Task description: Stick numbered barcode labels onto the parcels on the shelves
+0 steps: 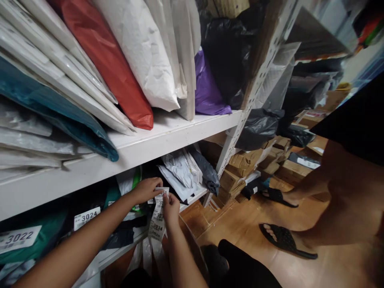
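From where I'm standing, the left hand (147, 189) comes in over the lower shelf with its fingers curled and pinched at the top left edge of a strip of labels (157, 224). The strip hangs down between the two forearms, below the fingertips, its lower end blurring away. On its other side the right hand (171, 209) has thumb and fingers closed on the same top end, just beside the left. At least four printed labels show on it; 3034 is the one I can read whole.

Counting from the left, I see one label reading 3022 (20, 239) on a green package (49, 228), one teal bag (60, 108) above, one label reading 3024 (87, 217) close to the left forearm, and one red bag (105, 60) on the upper shelf (180, 134). White packages (180, 172) overlap on the lower shelf past the hands, too bunched to count, with one dark grey package (207, 170) against them. Above sits one purple bag (208, 86), then one slotted post (231, 146). Furthest right stands another person (345, 208), two bare legs showing, in two black sandals (288, 242).
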Available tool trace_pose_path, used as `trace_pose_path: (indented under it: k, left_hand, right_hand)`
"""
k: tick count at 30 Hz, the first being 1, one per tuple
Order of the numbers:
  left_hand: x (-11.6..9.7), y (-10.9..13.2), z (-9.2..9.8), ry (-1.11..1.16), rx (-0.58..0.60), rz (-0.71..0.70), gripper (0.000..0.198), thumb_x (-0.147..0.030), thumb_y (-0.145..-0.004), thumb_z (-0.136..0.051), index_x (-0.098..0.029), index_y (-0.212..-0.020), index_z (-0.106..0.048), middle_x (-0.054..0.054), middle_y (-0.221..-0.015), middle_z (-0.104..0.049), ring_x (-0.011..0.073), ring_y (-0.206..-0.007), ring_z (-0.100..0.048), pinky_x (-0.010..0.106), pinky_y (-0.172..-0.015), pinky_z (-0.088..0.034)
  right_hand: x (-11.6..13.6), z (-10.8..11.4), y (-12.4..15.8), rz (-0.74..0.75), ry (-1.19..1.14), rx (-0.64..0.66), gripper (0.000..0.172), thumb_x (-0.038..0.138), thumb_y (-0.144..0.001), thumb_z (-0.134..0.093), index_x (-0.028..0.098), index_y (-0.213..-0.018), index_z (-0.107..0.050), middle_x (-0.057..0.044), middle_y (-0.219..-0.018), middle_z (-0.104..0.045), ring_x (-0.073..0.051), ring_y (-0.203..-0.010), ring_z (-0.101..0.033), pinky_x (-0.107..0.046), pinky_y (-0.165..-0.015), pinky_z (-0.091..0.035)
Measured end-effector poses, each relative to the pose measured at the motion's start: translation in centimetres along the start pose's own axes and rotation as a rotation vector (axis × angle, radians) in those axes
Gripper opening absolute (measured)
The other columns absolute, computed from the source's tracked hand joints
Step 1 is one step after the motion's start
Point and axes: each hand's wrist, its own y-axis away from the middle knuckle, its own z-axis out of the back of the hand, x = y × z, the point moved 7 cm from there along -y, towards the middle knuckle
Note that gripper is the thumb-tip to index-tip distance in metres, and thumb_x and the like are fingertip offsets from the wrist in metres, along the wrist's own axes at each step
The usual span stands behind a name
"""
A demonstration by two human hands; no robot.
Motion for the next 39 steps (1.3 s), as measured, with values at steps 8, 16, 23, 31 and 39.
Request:
trace_pose_path:
  k: [8,16,23,31,39]
  left_hand:
    - [-1.3,-1.4,-1.6,-0.276,0.012,0.066,0.024,-0.01,-0.084,-0.039,-0.013,-0.097,-0.059,0.015,-0.097,-0.065,0.026,-0.09,-0.062,0.035,-0.072,-0.046]
    - [-1.8,-1.4,-1.7,-0.349,-0.014,0.161,0.025,-0.008,-0.083,-0.041,-0.012,-0.097,-0.06,0.016,-0.096,-0.063,0.0287,-0.089,-0.062,0.037,-0.07,-0.047]
    - [-5.4,-1.2,0.0,-0.282,-0.163,0.026,0.025,-0.013,-0.082,-0.045,-0.012,-0.104,-0.056,0.015,-0.107,-0.058,0.0289,-0.102,-0.054,0.04,-0.085,-0.045]
    - [-5.9,-2.9,-1.8,0.171,0.001,-0.439,0.029,-0.021,-0.09,-0.036,-0.017,-0.076,-0.061,0.003,-0.078,-0.065,0.0158,-0.076,-0.059,0.026,-0.074,-0.042]
    - [-6.1,-4.3,-3.1,-0.129,-0.005,-0.086,0.025,-0.035,-0.089,-0.044,-0.015,-0.089,-0.06,0.008,-0.085,-0.068,0.0263,-0.083,-0.064,0.034,-0.07,-0.044]
  right_hand:
    - [-1.3,0.5,-0.5,-0.088,-0.01,-0.068,0.053,0.065,-0.054,-0.067,0.022,-0.047,-0.037,0.008,-0.044,-0.031,-0.008,-0.046,-0.027,-0.024,-0.045,-0.026]
    - [0.2,2.3,1.5,-0.169,0.016,0.102,0.059,0.056,-0.051,-0.074,0.022,-0.038,-0.028,0.01,-0.04,-0.022,-0.006,-0.044,-0.017,-0.024,-0.043,-0.014]
    - [3.7,8.0,1.4,-0.259,-0.053,0.405,0.043,0.049,-0.042,-0.083,0.017,-0.054,-0.056,0.005,-0.048,-0.052,-0.008,-0.043,-0.04,-0.021,-0.044,-0.029]
    - [2.6,8.2,-0.6,-0.15,-0.067,0.381,0.037,0.045,-0.062,-0.076,0.019,-0.081,-0.059,0.005,-0.056,-0.058,-0.01,-0.047,-0.047,-0.022,-0.048,-0.037]
    - [1.8,7.9,-2.6,-0.008,0.013,0.147,0.042,0.056,-0.061,-0.07,0.016,-0.073,-0.064,0.001,-0.058,-0.057,-0.014,-0.057,-0.049,-0.027,-0.059,-0.041]
